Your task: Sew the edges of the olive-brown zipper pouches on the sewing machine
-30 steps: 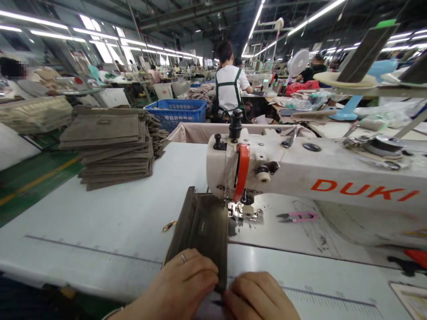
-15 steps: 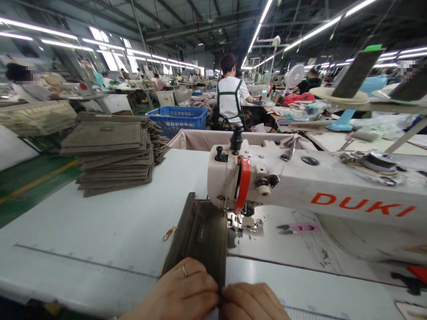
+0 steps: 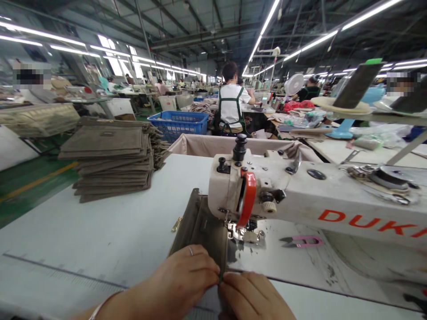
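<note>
While both the left hand (image 3: 187, 278) and right hand (image 3: 253, 295) pinch the olive pouch (image 3: 203, 229), pink snips (image 3: 305, 241) lie beyond the presser foot (image 3: 245, 234)

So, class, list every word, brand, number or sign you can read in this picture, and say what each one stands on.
"DUK", then part of a further letter cut off by the picture's edge: orange capitals on the arm of the sewing machine.
Small label on the brown fabric piece pinched by the left hand and right hand: too small to read.
Ruler marks along the table: no readable numbers.
</note>
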